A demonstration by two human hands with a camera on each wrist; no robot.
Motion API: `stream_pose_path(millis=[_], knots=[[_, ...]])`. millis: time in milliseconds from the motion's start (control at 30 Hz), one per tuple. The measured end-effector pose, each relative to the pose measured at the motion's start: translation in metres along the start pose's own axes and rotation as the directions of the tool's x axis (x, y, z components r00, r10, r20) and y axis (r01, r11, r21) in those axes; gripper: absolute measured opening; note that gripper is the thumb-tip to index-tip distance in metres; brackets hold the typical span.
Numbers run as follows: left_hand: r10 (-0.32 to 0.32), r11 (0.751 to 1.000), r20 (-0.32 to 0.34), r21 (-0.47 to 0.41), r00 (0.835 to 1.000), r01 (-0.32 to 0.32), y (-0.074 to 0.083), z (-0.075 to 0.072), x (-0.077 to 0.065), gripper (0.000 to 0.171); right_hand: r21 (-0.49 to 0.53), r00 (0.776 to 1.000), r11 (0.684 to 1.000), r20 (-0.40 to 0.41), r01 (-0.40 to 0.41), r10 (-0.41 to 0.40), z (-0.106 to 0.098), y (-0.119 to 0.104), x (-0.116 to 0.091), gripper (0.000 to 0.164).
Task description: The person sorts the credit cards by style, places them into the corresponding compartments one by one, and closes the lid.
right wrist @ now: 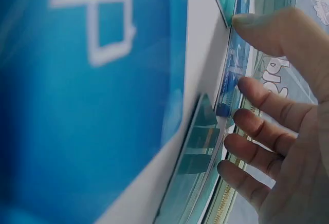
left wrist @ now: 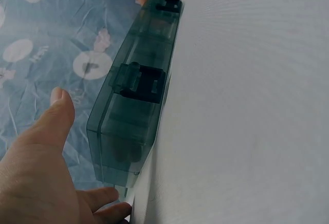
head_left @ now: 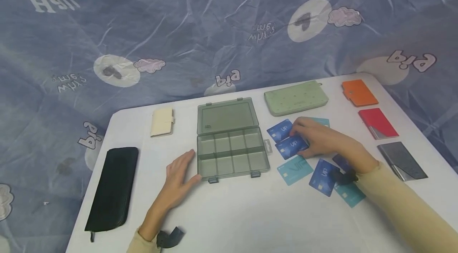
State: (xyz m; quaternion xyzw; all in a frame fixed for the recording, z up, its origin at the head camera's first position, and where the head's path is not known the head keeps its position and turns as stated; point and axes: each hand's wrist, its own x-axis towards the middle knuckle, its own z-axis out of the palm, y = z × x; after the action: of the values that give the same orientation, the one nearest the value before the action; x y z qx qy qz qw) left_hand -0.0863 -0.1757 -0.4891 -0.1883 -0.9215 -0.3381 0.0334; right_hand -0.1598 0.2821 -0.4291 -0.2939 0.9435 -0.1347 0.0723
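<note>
Where the white-covered table [head_left: 243,213] begins at the left, a long black zip case [head_left: 112,189] lies at a slant, with a small cream holder [head_left: 162,122] farther back to its right. Next comes the left hand [head_left: 177,173], fingers extended and thumb spread wide, holding nothing, its fingertips close against the left side of a translucent green box [head_left: 229,132]; whether they touch it is hard to tell. The box lies with its lid folded back, showing two rows of four compartments. Right of it, an upper blue card [head_left: 277,130] and a lower blue card [head_left: 288,147] lie flat, edges meeting, with a teal card [head_left: 295,170] just in front and a green wallet [head_left: 296,98] behind. The right hand [head_left: 316,138] is at the lower blue card, thumb and bent fingers apart at its edges; I cannot tell whether they pinch it. Another teal card [head_left: 323,122] shows behind that hand. Nearer the front, a third blue card [head_left: 323,177] lies beside a darker card and a teal one, both partly hidden by the wrist. Farthest right, an orange holder [head_left: 360,93], a red holder [head_left: 377,122] and a dark grey holder [head_left: 402,160] run from back to front.
</note>
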Motion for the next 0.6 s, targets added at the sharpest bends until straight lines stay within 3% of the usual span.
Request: stream_pose_path(millis=[333, 600], knots=[[-0.008, 1.0, -0.008, -0.007, 1.0, 0.008, -0.0032, 0.0031, -0.0016, 0.072, 0.011, 0.999, 0.999, 0.025, -0.045, 0.044, 0.0049, 0.0006, 0.0048, 0.054], [0.025, 1.0, -0.031, 0.002, 0.999, -0.025, -0.0009, 0.0009, -0.0009, 0.072, 0.051, 0.995, 0.994, 0.037, -0.093, 0.091, 0.0082, 0.004, -0.0016, 0.055]])
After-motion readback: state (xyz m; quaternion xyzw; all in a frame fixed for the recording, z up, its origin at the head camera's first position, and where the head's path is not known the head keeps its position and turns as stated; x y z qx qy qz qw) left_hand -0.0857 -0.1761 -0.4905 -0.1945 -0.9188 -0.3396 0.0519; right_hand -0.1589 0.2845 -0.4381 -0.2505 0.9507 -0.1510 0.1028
